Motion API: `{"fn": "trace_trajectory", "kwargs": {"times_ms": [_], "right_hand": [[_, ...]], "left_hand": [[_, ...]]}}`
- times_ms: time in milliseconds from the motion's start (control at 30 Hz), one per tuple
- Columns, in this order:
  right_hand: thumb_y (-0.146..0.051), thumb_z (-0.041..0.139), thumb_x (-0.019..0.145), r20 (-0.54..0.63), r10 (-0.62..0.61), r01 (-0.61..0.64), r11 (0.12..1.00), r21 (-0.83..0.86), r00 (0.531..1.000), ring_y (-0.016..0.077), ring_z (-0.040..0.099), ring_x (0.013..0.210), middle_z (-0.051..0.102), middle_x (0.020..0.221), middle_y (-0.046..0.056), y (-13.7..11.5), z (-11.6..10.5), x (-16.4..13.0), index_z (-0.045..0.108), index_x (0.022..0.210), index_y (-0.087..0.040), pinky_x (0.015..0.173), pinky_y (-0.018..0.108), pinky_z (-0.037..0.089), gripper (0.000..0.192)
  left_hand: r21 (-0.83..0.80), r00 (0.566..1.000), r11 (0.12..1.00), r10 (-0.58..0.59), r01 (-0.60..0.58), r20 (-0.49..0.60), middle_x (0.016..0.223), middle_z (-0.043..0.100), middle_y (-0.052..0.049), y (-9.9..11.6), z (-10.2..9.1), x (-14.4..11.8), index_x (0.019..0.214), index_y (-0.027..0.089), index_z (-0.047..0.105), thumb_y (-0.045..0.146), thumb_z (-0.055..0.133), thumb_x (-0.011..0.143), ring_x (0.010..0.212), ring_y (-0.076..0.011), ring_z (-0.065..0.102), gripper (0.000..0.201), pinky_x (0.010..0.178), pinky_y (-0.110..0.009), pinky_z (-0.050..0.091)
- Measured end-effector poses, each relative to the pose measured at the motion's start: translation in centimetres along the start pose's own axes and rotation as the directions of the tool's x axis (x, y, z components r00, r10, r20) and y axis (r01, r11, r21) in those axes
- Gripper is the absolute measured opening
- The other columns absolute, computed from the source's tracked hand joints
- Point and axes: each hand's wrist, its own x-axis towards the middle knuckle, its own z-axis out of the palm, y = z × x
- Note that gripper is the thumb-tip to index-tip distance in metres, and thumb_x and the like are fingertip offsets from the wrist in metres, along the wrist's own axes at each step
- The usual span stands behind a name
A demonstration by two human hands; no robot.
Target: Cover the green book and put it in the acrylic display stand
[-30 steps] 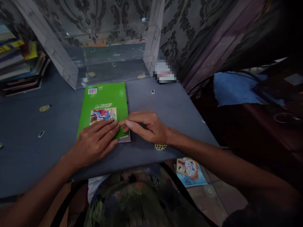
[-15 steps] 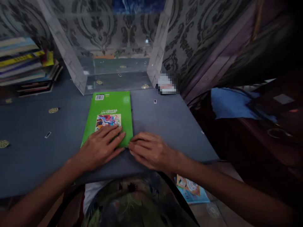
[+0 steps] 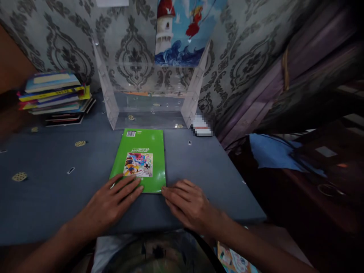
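The grey-blue worktop (image 3: 51, 189) fills the lower half of the view, dotted with small round gold stickers and little dark tags. At its back, against the patterned wallpaper, stands a clear acrylic stand (image 3: 150, 94) with two upright side panels and a low shelf, and a lighthouse picture (image 3: 182, 32) hangs on the wall behind it. To the far left a stack of books (image 3: 54, 96) lies flat near the wall. To the right, off the worktop, a blue cloth (image 3: 273, 153) rests on dark furniture.

The green book (image 3: 145, 151) lies flat and closed near the middle of the worktop, just in front of the stand, with its barcode end away from the person and a colourful cartoon panel on the cover. It sits square to the front edge and nothing lies on top of it but fingertips.

The left hand (image 3: 109, 204) rests palm down with its grip spread flat, fingers reaching onto the book's near left corner. The right hand (image 3: 189, 203) lies palm down on the worktop, grip also flat and loosely spread, fingertips touching the book's near right corner. Neither hand pinches or lifts anything.

Judging by this, the book is laid down and closed; it is not in the stand, whose shelf holds nothing I can make out.
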Motion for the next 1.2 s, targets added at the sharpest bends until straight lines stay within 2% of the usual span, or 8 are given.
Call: {"fn": "trace_trajectory", "kwargs": {"times_ms": [233,433,567,667,767,867,967,1200], "right_hand": [[-0.014,0.048,0.101,0.025,0.039,-0.038,0.999,-0.02,0.999,0.0171,0.062,0.075,0.073,0.081,0.005,-0.4,-0.2,0.1,0.065,0.106,-0.013,0.071,0.032,0.045,0.018],[-0.017,0.049,0.1,0.079,0.088,-0.086,0.996,-0.033,0.993,0.017,0.053,0.07,0.065,0.069,0.003,-0.6,-0.2,1.5,0.067,0.094,-0.016,0.067,0.032,0.039,0.019],[-0.02,0.05,0.1,0.1,0.075,-0.073,0.997,-0.022,0.992,0.0181,0.053,0.075,0.066,0.076,0.005,-0.2,0.5,2.5,0.067,0.09,-0.016,0.069,0.032,0.041,0.02],[-0.022,0.052,0.1,0.149,0.067,-0.068,0.998,0.004,0.987,0.0205,0.058,0.087,0.069,0.091,0.008,0.5,1.0,3.1,0.068,0.098,-0.016,0.079,0.035,0.047,0.016],[-0.026,0.053,0.101,0.196,0.08,-0.09,0.995,0.046,0.977,0.0238,0.06,0.112,0.069,0.115,0.012,1.9,1.3,3.7,0.065,0.116,-0.015,0.099,0.043,0.047,0.022],[-0.031,0.05,0.103,0.259,0.157,-0.17,0.985,0.027,0.953,0.0259,0.052,0.133,0.061,0.137,0.015,3.8,2.1,5.0,0.059,0.132,-0.016,0.115,0.052,0.037,0.034],[-0.033,0.047,0.104,0.314,0.265,-0.269,0.963,-0.032,0.912,0.0272,0.045,0.141,0.055,0.146,0.015,6.1,3.1,6.9,0.056,0.138,-0.017,0.119,0.056,0.03,0.039],[-0.032,0.047,0.103,0.294,0.454,-0.428,0.891,-0.152,0.841,0.0269,0.037,0.147,0.046,0.154,0.014,11.0,4.9,10.5,0.051,0.144,-0.017,0.122,0.054,0.027,0.044]], "left_hand": [[0.008,0.988,0.99,-0.136,0.137,-0.074,0.134,0.067,-0.003,-2.4,-0.6,-3.4,0.145,0.024,0.051,0.022,0.049,0.101,0.127,-0.0196,0.06,0.044,0.104,-0.034,0.054],[-0.146,0.964,0.967,-0.229,0.21,-0.134,0.129,0.07,-0.003,-2.6,-0.3,-2.9,0.133,0.025,0.062,0.029,0.053,0.1,0.122,-0.0209,0.063,0.035,0.101,-0.037,0.056],[-0.23,0.958,0.945,-0.262,0.231,-0.116,0.12,0.073,-0.003,-3.3,-0.3,-2.1,0.132,0.027,0.063,0.029,0.053,0.1,0.11,-0.019,0.067,0.034,0.092,-0.034,0.059],[-0.259,0.954,0.928,-0.292,0.268,-0.06,0.129,0.069,-0.005,-4.0,-0.2,-1.9,0.138,0.028,0.059,0.032,0.05,0.101,0.116,-0.0196,0.065,0.038,0.096,-0.035,0.057],[-0.269,0.949,0.911,-0.314,0.312,0.036,0.144,0.06,-0.005,-5.3,0.4,-1.9,0.14,0.029,0.057,0.038,0.046,0.103,0.131,-0.0218,0.057,0.04,0.108,-0.04,0.051],[-0.28,0.931,0.889,-0.332,0.362,0.151,0.152,0.051,-0.005,-7.4,1.2,-1.1,0.143,0.03,0.054,0.043,0.042,0.103,0.14,-0.0233,0.049,0.044,0.115,-0.044,0.044],[-0.29,0.914,0.87,-0.348,0.398,0.209,0.156,0.046,-0.007,-10.1,2.1,0.6,0.145,0.025,0.051,0.048,0.038,0.103,0.144,-0.0241,0.043,0.05,0.118,-0.046,0.039],[-0.302,0.9,0.849,-0.396,0.434,0.181,0.152,0.05,-0.014,-15.3,5.0,4.5,0.145,0.014,0.051,0.058,0.032,0.101,0.143,-0.0265,0.045,0.065,0.119,-0.05,0.035]]}}
